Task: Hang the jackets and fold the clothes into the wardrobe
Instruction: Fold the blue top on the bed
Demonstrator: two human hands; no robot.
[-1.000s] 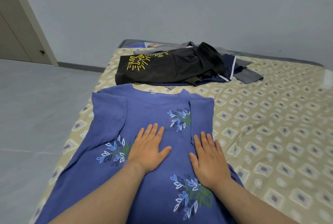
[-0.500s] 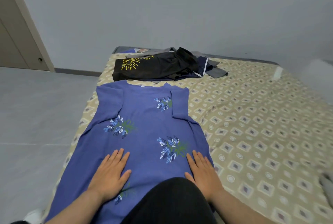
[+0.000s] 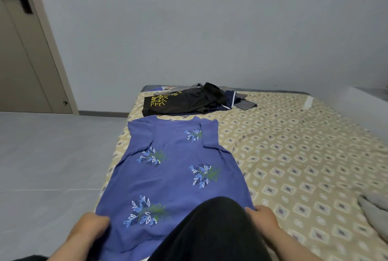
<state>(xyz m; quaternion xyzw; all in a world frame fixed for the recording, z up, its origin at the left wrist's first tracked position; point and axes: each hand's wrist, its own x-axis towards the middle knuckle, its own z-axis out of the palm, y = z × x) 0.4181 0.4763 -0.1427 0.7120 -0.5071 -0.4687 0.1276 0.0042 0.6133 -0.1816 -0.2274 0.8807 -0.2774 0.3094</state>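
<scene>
A blue top with leaf prints lies flat on the patterned bed, its neck pointing away from me and both sleeves folded in. My left hand grips the hem at its near left corner. At the near right corner my right hand holds the hem, fingers curled on the cloth. My own dark clothing hides the middle of the hem. Beyond the top sits a pile of dark clothes, with a black piece bearing a yellow print on it.
A grey cloth lies at the bed's right edge. Grey floor runs along the left of the bed. A beige door stands at the far left, and a plain wall is behind the bed.
Both hands slid down the blue top from its middle to the hem and went from lying flat to gripping its two near corners. The view pulled back and up.
</scene>
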